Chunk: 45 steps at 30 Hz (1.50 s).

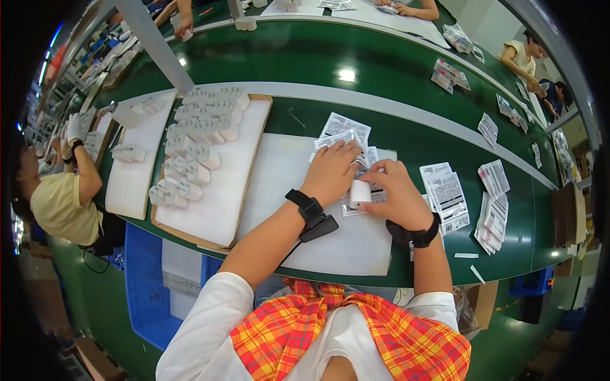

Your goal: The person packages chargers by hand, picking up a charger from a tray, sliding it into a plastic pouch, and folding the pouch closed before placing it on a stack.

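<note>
A small white plug adapter point(360, 192) stands between the thumb and fingers of my right hand point(401, 195), which is closed on it. My left hand point(332, 170) bends over a printed plastic bag point(373, 179) just beside the adapter, its fingers gripping the bag's far side. Part of the bag is hidden under both hands. More printed bags point(346, 126) lie loosely just beyond my left fingers. Beneath my hands is a white work mat point(305, 247).
Left of me, a white-lined cardboard tray point(222, 203) carries rows of white adapters point(206, 120). Printed bags point(446, 193) and another stack point(494, 219) lie to the right. A green conveyor point(286, 57) passes behind a metal rail. A blue bin point(143, 279) stands below; a co-worker point(63, 197) sits at left.
</note>
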{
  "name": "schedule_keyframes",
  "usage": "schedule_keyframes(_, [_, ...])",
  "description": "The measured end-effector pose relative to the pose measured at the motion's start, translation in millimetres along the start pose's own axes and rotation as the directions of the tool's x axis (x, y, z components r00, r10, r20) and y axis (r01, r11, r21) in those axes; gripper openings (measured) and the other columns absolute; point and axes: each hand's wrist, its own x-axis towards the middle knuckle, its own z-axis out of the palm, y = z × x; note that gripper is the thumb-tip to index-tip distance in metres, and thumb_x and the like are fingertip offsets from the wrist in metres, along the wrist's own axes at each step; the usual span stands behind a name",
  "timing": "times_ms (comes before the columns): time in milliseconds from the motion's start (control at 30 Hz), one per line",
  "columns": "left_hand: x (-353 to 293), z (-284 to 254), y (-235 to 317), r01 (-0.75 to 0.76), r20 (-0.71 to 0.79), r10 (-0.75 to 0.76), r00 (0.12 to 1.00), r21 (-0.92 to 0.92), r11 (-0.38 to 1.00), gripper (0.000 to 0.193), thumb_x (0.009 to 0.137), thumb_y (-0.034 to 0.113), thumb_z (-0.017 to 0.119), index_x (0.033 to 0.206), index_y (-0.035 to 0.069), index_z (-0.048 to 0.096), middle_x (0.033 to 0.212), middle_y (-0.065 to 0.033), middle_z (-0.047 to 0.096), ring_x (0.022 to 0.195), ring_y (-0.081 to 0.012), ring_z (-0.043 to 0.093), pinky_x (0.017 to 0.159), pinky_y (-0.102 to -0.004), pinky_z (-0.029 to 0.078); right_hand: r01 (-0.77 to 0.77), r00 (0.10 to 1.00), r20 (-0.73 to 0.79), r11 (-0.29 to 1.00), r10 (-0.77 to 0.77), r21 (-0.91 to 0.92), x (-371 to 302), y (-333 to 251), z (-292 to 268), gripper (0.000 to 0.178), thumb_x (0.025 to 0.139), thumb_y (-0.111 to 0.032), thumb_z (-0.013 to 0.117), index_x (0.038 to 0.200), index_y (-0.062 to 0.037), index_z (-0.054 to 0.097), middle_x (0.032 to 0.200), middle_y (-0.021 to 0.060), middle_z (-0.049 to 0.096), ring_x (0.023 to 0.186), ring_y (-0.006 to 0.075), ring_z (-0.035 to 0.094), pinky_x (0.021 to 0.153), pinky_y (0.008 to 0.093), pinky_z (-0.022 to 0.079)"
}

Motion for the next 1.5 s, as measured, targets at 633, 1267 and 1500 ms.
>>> schedule_keyframes(633, [3,-40,-3,-0.088,-0.113,0.034,0.993,-0.527,0.845,0.053,0.078,0.013,0.07,0.129,0.004,0.057,0.125,-0.0166,0.061,0.117,-0.0284,0.056,0.099,-0.0364,0.044,-0.112,0.862,-0.031,0.251,0.506,0.962,12,9,1,0.025,0.092,-0.005,0.057,0.115,-0.006,0.05,0.1,0.0033,0.055,0.089,0.0166,0.059,0.08,0.0283,0.047])
schedule_keyframes(1267, [9,-12,18,-0.02,-0.168,-0.31,0.936,-0.903,0.43,0.039,0.099,0.034,0.058,0.109,-0.002,0.067,0.091,-0.0047,0.069,0.082,-0.0091,0.058,0.072,-0.0254,0.048,-0.261,0.723,-0.005,0.28,0.691,0.924,12,16,19,0.021,0.098,-0.02,0.056,0.093,-0.0017,0.067,0.058,-0.0056,0.05,0.042,0.0023,0.036,0.04,0.0201,0.027])
schedule_keyframes(1500, [3,-17,31,-0.077,-0.263,-0.146,0.954,-0.682,0.728,0.032,0.1,0.025,0.056,0.108,-0.003,0.067,0.093,-0.006,0.07,0.084,-0.0102,0.06,0.076,-0.0256,0.048,-0.179,0.644,-0.024,0.181,0.765,0.967,12,16,15,0.018,0.097,-0.016,0.057,0.097,-0.0008,0.066,0.061,-0.0048,0.053,0.041,0.0031,0.037,0.039,0.02,0.027])
